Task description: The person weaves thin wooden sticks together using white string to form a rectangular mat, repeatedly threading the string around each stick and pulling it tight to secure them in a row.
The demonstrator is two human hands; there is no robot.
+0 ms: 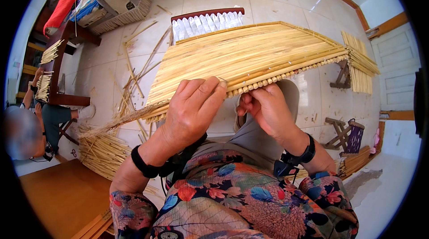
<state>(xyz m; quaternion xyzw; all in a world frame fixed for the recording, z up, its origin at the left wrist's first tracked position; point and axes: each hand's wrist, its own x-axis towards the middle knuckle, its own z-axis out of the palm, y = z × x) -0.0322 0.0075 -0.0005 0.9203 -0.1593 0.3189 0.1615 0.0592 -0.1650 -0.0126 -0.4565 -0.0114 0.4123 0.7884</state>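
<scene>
A panel of pale yellow reed stalks (pixel 232 53) lies slanted across my lap, its cut stalk ends lined up along the near edge. My left hand (pixel 194 109) is closed over that edge, thumb and forefinger pinched at the border; a thin dark strand or needle shows by the fingertips, too small to name. Just below the same edge, my right hand (pixel 268 107) has its fingers curled together against the stalk ends. What they hold, if anything, is hidden. A frayed bundle of fibre (pixel 123 120) trails from the panel's near left corner.
Loose stalks (pixel 132 76) litter the tiled floor at left, beside a stalk pile (pixel 103 152). A white-covered rack (pixel 208 22) stands behind the panel. Folding stools (pixel 342 136) are at right. Another person (pixel 22 131) sits by a dark table (pixel 62 78) at far left.
</scene>
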